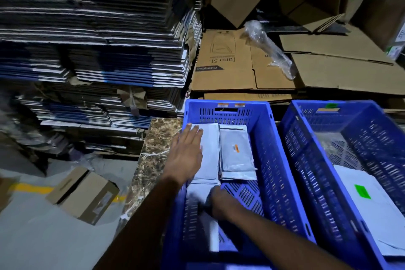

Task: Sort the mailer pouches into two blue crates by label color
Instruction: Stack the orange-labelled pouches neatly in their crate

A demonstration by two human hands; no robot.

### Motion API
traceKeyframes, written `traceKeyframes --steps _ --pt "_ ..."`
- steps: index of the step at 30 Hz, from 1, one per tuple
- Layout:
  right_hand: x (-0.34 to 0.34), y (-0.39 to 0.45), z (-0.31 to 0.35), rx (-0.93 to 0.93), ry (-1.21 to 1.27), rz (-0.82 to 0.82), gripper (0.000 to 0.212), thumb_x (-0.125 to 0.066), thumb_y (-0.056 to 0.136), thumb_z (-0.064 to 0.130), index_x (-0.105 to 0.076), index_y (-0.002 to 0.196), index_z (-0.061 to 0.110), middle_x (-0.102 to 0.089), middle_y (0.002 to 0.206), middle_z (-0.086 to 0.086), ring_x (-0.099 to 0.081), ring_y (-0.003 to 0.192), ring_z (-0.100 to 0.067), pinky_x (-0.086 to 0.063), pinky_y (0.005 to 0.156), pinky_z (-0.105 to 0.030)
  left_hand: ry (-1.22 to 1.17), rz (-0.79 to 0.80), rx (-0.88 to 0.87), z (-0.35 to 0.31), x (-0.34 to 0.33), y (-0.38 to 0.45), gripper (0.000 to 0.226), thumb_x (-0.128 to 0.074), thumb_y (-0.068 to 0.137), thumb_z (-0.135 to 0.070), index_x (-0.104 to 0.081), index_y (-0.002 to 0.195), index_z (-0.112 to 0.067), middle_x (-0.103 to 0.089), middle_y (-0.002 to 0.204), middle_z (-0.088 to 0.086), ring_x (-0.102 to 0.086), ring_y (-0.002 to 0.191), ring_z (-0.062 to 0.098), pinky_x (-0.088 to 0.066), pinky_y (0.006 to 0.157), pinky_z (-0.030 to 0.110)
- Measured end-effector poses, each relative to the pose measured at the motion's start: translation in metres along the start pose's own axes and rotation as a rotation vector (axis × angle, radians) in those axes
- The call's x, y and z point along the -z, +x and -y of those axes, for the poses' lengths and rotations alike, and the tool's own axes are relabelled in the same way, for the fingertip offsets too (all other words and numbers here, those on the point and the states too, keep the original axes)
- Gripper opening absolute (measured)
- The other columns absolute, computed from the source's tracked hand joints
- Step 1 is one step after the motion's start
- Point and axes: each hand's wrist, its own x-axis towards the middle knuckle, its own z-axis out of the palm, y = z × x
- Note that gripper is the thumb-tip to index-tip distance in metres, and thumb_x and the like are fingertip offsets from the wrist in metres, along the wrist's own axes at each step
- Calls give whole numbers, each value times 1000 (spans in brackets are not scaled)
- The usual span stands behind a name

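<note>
Two blue crates stand side by side. The left crate [263, 120], marked with orange tags on its far rim, holds several grey mailer pouches. One pouch [235, 151] shows an orange label. My left hand [186, 153] lies flat with straight fingers on a pouch [210, 138] at the crate's far left. My right hand [221, 203] is curled low in the crate and grips the edge of a nearer pouch [198, 190]; this part is blurred. The right crate [306, 160], with a green tag on its far rim, holds a white pouch [377, 210] bearing a green label.
A tall stack of flattened cartons [92, 50] rises on the left. Flat brown cardboard [274, 68] and bubble wrap [267, 46] lie behind the crates. The crates sit on a marble surface [153, 153]. A small box [83, 195] lies on the floor at lower left.
</note>
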Motion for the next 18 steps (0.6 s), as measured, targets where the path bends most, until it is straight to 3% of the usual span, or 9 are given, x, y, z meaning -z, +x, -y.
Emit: traceKeyframes --steps 5,9,12,14,15,16,18 --pt "-25 2 27 -343 233 -90 85 -56 95 39 -6 152 0 -17 154 -22 -26 141 -40 -28 114 -44 -139 116 60 7 -6 -14 56 -36 100 -24 -25 154 -15 -25 161 3 -11 151 21 -11 123 41" --pt "-20 9 29 -444 213 -116 85 -68 85 43 -24 148 6 -30 148 -16 -36 137 -33 -38 109 -38 -175 37 66 6 -6 -15 53 -39 98 -19 -34 150 -11 -35 156 6 -18 148 24 -11 124 36" --pt "-18 14 16 -367 176 -62 68 -48 93 49 -42 142 3 -51 135 -13 -49 129 -30 -40 101 -35 -206 30 97 7 -6 -15 52 -40 98 -18 -35 150 -10 -35 156 6 -16 149 23 -11 124 34" --pt "-7 5 9 -283 240 78 35 -48 97 36 -61 119 12 -59 110 -4 -59 109 -22 -45 92 -32 -211 28 114 6 -6 -16 53 -39 98 -20 -34 150 -12 -35 156 6 -15 150 22 -12 124 35" --pt "-2 -2 6 -260 380 158 14 -54 96 28 -62 101 18 -60 99 -3 -62 94 -21 -50 85 -31 -210 28 119 5 -6 -16 53 -39 98 -20 -34 150 -12 -34 157 6 -14 150 22 -12 124 35" --pt "4 -9 4 -228 541 203 7 -57 95 21 -60 90 18 -62 88 -3 -63 78 -18 -53 74 -28 -207 30 117 4 -5 -16 53 -39 98 -20 -33 151 -13 -33 157 5 -14 150 21 -11 124 35" --pt "27 -29 -5 -297 777 207 22 -52 98 13 -55 77 14 -61 60 -2 -57 47 -13 -43 52 -18 -206 24 101 3 -4 -15 53 -40 99 -19 -33 151 -13 -33 157 5 -14 150 21 -8 124 32"
